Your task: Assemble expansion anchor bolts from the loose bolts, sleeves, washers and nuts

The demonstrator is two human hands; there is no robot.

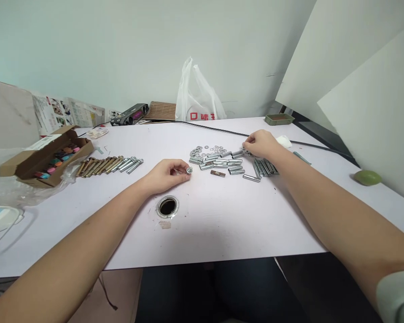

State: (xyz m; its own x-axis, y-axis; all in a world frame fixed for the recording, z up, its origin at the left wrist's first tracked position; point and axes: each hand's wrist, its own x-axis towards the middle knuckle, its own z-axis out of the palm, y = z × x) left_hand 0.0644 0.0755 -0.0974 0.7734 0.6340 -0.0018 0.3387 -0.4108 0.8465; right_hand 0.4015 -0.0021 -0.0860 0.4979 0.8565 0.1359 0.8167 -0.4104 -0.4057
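My left hand (167, 174) rests on the white table (222, 215) with its fingers closed round a small metal bolt part (189, 170) whose end shows at the fingertips. My right hand (261, 143) reaches farther out, fingers pinched over the right edge of a pile of silver metal sleeves (222, 162). What it pinches is hidden. A heap of washers and nuts (208, 148) lies behind the sleeves, and a bundle of bolts (264, 167) lies under my right wrist. One rusty brown sleeve (217, 173) sits in front of the pile.
A row of assembled bolts (107, 165) lies left of my left hand beside an open cardboard box (47, 160). A round cable hole (167, 207) sits near the front. A white plastic bag (198, 101), a green tray (279, 119), a black cable (229, 131) and a green object (366, 177) lie around.
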